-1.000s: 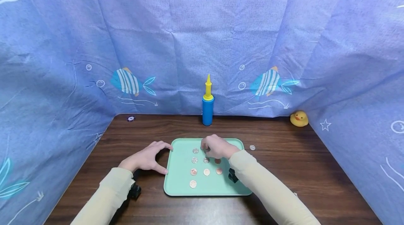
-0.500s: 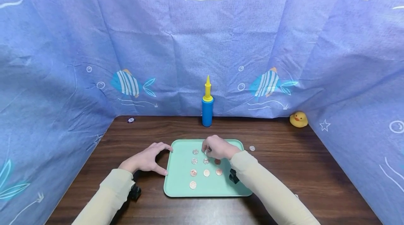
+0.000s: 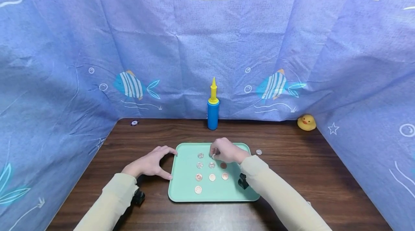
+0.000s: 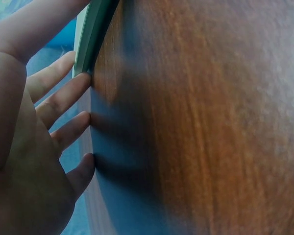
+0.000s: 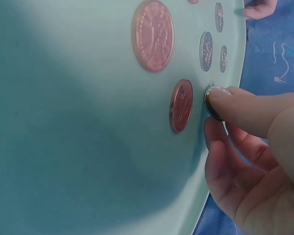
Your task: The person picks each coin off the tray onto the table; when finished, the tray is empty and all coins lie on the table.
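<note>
beyond the left fingertips a small dark disc (image 3: pixel 134 123) lies on the table (image 3: pixel 139 139), its marking unreadable. the left hand (image 3: pixel 147 162) is spread, forefinger and thumb touching the left rim of the green tray (image 3: pixel 181 188); its other fingers, mostly hidden from the head, fan out in the left wrist view. right of these fingers eight coins (image 3: pixel 212 177) show on the tray. beyond the right fingers stands a pump (image 3: pixel 213 116). the right hand (image 3: pixel 224 150) pinches a silver coin (image 5: pixel 209 107), barely visible from the head; the right wrist view shows its tilted edge under the thumb, though whether it touches the tray i cannot tell. right of those fingers sit a loose coin (image 3: pixel 259 152) and, farther, a duck (image 3: pixel 306 123)
</note>
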Action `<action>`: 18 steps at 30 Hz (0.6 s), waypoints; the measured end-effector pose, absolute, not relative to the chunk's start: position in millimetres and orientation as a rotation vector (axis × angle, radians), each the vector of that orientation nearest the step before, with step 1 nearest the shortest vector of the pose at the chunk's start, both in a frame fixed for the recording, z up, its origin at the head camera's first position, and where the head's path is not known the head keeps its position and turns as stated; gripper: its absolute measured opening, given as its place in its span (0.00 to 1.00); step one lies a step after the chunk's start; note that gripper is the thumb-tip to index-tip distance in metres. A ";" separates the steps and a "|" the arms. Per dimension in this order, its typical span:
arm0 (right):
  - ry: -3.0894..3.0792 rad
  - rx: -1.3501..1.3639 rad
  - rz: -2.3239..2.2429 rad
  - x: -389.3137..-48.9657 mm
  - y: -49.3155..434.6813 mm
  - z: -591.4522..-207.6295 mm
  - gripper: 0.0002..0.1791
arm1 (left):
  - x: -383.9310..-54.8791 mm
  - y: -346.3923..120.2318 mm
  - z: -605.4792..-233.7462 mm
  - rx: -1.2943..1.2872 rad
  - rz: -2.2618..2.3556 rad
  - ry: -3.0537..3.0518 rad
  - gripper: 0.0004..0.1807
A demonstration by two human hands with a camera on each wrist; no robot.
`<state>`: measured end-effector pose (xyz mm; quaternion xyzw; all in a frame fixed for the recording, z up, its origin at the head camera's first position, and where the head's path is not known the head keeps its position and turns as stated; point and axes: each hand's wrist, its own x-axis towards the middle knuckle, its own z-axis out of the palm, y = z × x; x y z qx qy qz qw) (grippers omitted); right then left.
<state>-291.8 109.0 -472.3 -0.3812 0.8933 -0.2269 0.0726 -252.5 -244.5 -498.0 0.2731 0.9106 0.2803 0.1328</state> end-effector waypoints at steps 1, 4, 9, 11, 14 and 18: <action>2.678 -1.142 -0.692 -291.5 109.8 -472.0 0.07 | -252.4 -244.5 -497.6 0.790 0.814 2.641 0.47; 2.671 -1.135 -0.726 -291.7 112.5 -472.6 0.05 | -252.0 -244.2 -496.4 0.788 0.822 2.636 0.47; 2.656 -1.102 -0.780 -294.5 116.4 -475.9 0.05 | -251.6 -244.5 -495.6 0.788 0.831 2.624 0.46; 2.646 -1.085 -0.797 -295.1 117.2 -476.3 0.05 | -251.6 -245.0 -495.9 0.788 0.832 2.622 0.46; 2.626 -1.072 -0.820 -295.1 118.8 -475.7 0.05 | -251.7 -245.4 -496.7 0.787 0.833 2.618 0.46; 2.611 -1.074 -0.840 -294.3 122.6 -474.6 0.06 | -251.9 -245.5 -497.6 0.781 0.840 2.614 0.46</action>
